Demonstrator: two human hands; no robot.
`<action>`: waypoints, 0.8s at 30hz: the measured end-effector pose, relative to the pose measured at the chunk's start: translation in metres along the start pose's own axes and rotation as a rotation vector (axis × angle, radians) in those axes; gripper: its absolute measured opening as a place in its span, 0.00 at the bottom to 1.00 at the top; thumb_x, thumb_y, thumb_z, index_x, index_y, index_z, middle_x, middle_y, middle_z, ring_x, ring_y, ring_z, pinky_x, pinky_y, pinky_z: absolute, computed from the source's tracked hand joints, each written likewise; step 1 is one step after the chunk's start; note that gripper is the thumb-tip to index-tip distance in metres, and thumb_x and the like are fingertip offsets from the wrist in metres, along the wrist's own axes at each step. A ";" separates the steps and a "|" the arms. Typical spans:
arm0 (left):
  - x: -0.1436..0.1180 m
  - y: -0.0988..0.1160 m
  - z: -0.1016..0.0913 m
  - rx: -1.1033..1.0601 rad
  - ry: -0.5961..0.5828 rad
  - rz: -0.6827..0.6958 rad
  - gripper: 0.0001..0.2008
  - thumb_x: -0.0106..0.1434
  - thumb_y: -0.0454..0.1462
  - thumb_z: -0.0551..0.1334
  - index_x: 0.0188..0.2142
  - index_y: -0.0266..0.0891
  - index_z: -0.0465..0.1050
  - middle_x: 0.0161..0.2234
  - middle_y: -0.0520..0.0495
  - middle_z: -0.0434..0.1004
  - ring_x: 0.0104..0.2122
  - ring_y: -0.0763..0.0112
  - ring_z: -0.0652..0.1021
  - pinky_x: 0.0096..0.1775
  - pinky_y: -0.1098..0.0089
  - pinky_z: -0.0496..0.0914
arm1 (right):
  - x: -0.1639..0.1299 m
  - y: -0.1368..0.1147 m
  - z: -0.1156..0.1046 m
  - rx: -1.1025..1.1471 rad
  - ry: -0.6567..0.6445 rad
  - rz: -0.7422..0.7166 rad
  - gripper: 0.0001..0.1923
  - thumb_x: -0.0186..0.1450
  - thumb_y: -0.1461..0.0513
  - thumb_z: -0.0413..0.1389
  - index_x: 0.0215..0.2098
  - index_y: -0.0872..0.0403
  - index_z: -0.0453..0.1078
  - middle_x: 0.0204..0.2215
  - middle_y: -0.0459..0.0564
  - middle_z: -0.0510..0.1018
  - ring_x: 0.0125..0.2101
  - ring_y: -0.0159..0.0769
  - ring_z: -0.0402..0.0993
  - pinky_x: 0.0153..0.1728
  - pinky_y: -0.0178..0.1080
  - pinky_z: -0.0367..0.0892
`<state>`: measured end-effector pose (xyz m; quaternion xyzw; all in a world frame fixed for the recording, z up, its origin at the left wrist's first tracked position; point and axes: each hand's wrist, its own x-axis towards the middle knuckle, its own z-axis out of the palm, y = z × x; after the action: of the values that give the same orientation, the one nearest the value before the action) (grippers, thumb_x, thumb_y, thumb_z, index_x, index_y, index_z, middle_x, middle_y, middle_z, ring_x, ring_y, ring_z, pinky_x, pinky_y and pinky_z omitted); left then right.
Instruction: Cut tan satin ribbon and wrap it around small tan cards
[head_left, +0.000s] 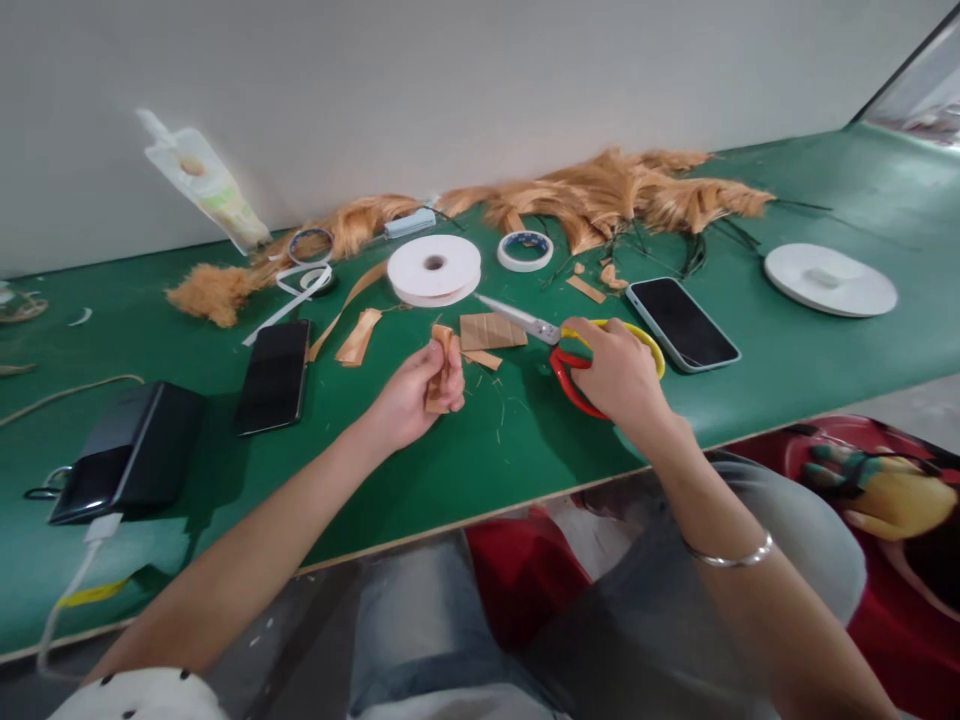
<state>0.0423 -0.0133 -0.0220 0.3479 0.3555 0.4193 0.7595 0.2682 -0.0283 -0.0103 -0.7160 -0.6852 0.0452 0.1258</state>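
In my left hand [421,390] a folded piece of tan ribbon [442,343] is pinched between thumb and fingers, above the green table. My right hand [621,372] grips scissors [525,322] by their red and yellow handles, blades pointing left toward the ribbon spool. That white spool [465,250] lies flat behind my hands, a tan ribbon tail running from its left side. Just past my left hand sits a small piece of brown cardboard [493,331], with a tan scrap [482,359] beside it. Another folded ribbon piece [360,337] rests to the left.
Bundles of light brown hair-like fibre [600,195] stretch along the wall. A tape roll [525,251], a phone [684,325] and a white disc [830,279] are on the right. Leftward are another phone [274,377] and a black device [127,455] with a white cable.
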 end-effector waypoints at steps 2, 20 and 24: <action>0.002 0.003 -0.002 -0.001 0.045 0.016 0.17 0.66 0.43 0.55 0.24 0.36 0.65 0.14 0.55 0.64 0.13 0.79 0.64 0.20 0.76 0.64 | -0.003 0.002 -0.001 0.291 0.049 -0.009 0.24 0.53 0.69 0.54 0.49 0.54 0.70 0.34 0.53 0.73 0.31 0.39 0.70 0.31 0.38 0.62; 0.004 0.023 -0.017 -0.084 0.071 0.085 0.21 0.70 0.38 0.46 0.24 0.35 0.67 0.12 0.56 0.56 0.11 0.83 0.55 0.16 0.80 0.51 | -0.065 -0.044 -0.012 1.605 -0.621 -0.142 0.32 0.48 0.55 0.69 0.47 0.48 0.60 0.27 0.41 0.58 0.24 0.26 0.50 0.20 0.31 0.52; 0.005 0.026 -0.019 -0.065 0.069 0.089 0.23 0.71 0.37 0.44 0.23 0.34 0.67 0.11 0.55 0.55 0.10 0.82 0.54 0.15 0.80 0.50 | -0.067 -0.038 -0.011 1.669 -0.720 -0.267 0.32 0.55 0.43 0.59 0.49 0.50 0.59 0.29 0.42 0.59 0.23 0.25 0.50 0.20 0.31 0.50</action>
<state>0.0186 0.0062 -0.0114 0.3238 0.3518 0.4755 0.7384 0.2301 -0.0946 0.0026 -0.2503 -0.5052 0.7306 0.3852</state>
